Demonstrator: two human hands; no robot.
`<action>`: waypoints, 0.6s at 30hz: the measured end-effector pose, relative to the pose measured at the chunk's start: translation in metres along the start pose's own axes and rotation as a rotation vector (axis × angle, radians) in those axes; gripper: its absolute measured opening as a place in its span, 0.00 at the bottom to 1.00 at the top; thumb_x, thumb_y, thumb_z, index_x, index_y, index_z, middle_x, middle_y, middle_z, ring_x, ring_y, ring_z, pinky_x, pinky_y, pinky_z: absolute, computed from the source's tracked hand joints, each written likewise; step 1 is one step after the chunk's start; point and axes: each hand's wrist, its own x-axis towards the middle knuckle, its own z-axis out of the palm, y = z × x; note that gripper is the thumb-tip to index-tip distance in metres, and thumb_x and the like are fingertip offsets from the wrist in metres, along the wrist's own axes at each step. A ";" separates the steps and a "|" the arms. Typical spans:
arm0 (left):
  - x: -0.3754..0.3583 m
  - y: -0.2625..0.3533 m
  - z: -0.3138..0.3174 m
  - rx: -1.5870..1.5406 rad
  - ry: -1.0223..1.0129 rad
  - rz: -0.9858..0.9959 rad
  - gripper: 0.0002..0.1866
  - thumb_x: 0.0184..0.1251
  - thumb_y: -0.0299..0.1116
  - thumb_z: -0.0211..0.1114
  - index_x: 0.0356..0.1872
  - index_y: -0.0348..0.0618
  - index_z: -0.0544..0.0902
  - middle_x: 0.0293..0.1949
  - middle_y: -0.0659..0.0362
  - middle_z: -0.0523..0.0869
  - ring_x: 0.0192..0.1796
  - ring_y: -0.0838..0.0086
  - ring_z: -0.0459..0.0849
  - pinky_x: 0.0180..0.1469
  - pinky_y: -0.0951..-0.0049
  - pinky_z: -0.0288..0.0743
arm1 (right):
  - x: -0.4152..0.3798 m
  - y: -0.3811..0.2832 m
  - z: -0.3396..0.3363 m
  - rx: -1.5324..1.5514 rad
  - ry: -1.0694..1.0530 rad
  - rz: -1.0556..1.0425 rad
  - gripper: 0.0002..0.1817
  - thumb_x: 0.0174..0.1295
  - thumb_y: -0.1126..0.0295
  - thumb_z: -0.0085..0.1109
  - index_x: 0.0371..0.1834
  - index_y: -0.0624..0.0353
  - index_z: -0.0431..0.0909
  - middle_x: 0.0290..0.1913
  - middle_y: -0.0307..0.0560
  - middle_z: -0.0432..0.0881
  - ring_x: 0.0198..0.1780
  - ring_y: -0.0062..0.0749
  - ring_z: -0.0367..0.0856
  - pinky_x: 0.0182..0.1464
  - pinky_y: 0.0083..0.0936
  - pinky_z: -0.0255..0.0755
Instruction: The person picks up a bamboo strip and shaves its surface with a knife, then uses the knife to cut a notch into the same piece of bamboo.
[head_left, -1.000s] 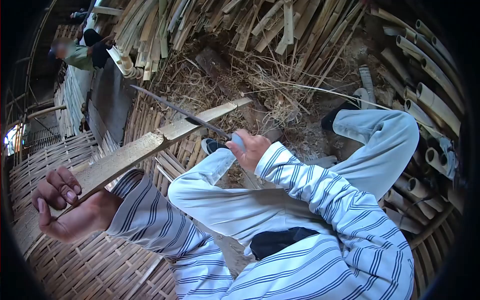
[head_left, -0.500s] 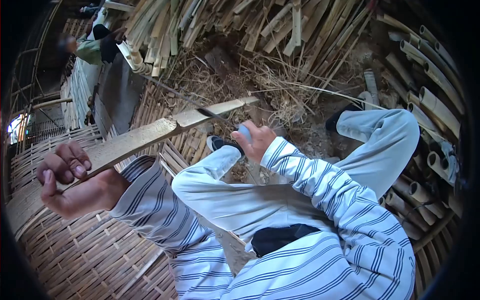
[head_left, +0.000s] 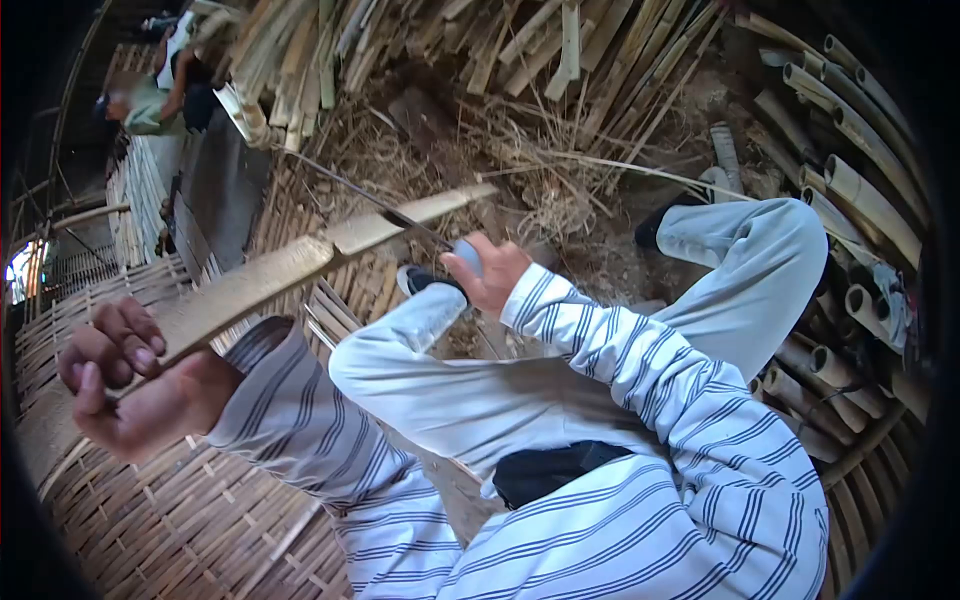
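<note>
A long split bamboo slat (head_left: 255, 290) runs slantwise from the lower left up toward the middle, with a node ridge partway along. My left hand (head_left: 125, 375) is closed around its near edge, fingers curled over the top. My right hand (head_left: 490, 272) grips the grey-blue handle (head_left: 466, 256) of a long, thin-bladed knife (head_left: 335, 178). The dark blade points to the upper left and crosses the slat's far part beyond the node. The slat's far tip (head_left: 480, 190) reaches over loose shavings on the ground.
Bamboo strips (head_left: 480, 45) are heaped at the back, with fibrous shavings (head_left: 540, 195) before them. Cut bamboo poles (head_left: 870, 200) are stacked on the right. Woven bamboo matting (head_left: 200, 510) lies at lower left. Another person (head_left: 155, 110) sits at the upper left.
The whole view has shifted slightly, putting hands, slat and knife a little farther left. Both hands keep their grip. The person at the upper left has changed posture, with an arm now showing.
</note>
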 end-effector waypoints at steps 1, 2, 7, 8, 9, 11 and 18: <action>0.000 -0.001 0.002 0.012 0.005 0.013 0.09 0.43 0.33 0.52 0.14 0.50 0.60 0.11 0.66 0.59 0.12 0.82 0.56 0.13 0.82 0.52 | 0.002 -0.014 -0.009 0.008 -0.108 0.026 0.24 0.64 0.46 0.49 0.41 0.60 0.73 0.21 0.62 0.80 0.27 0.61 0.82 0.31 0.48 0.78; 0.001 -0.003 0.005 0.020 0.005 0.028 0.09 0.43 0.34 0.51 0.14 0.50 0.60 0.11 0.66 0.59 0.12 0.82 0.56 0.13 0.82 0.52 | -0.001 -0.013 -0.008 0.029 -0.098 -0.012 0.24 0.64 0.46 0.49 0.42 0.59 0.73 0.21 0.62 0.80 0.27 0.60 0.82 0.30 0.47 0.78; 0.007 -0.003 -0.010 0.004 -0.043 -0.017 0.08 0.41 0.33 0.50 0.14 0.50 0.59 0.11 0.66 0.59 0.12 0.81 0.56 0.14 0.81 0.52 | -0.020 0.079 0.025 -0.091 -0.110 0.274 0.24 0.63 0.45 0.48 0.47 0.55 0.73 0.28 0.67 0.81 0.37 0.62 0.82 0.41 0.49 0.77; 0.006 -0.003 -0.007 0.019 0.063 -0.027 0.08 0.41 0.32 0.49 0.14 0.50 0.59 0.11 0.66 0.57 0.12 0.82 0.55 0.14 0.81 0.52 | -0.015 0.074 0.022 -0.138 -0.141 0.310 0.25 0.63 0.44 0.48 0.47 0.56 0.73 0.31 0.68 0.81 0.39 0.63 0.81 0.45 0.50 0.75; 0.006 -0.004 -0.008 0.012 0.101 -0.037 0.08 0.41 0.32 0.49 0.14 0.51 0.59 0.11 0.66 0.58 0.12 0.82 0.55 0.14 0.81 0.51 | -0.014 0.067 0.018 -0.188 -0.181 0.350 0.27 0.63 0.43 0.47 0.48 0.57 0.72 0.33 0.70 0.81 0.42 0.65 0.80 0.48 0.51 0.74; 0.009 -0.005 -0.012 0.003 0.171 -0.059 0.08 0.39 0.31 0.49 0.14 0.52 0.59 0.11 0.66 0.58 0.12 0.81 0.54 0.14 0.82 0.49 | -0.013 0.048 0.009 -0.193 -0.236 0.393 0.28 0.63 0.42 0.45 0.48 0.58 0.72 0.34 0.71 0.80 0.42 0.66 0.80 0.48 0.51 0.74; 0.003 -0.001 -0.001 -0.073 0.095 -0.050 0.08 0.43 0.31 0.50 0.15 0.52 0.58 0.11 0.66 0.59 0.12 0.83 0.54 0.13 0.83 0.49 | -0.021 0.000 -0.008 -0.072 -0.218 0.227 0.29 0.65 0.43 0.44 0.45 0.64 0.70 0.27 0.67 0.80 0.33 0.64 0.82 0.37 0.49 0.78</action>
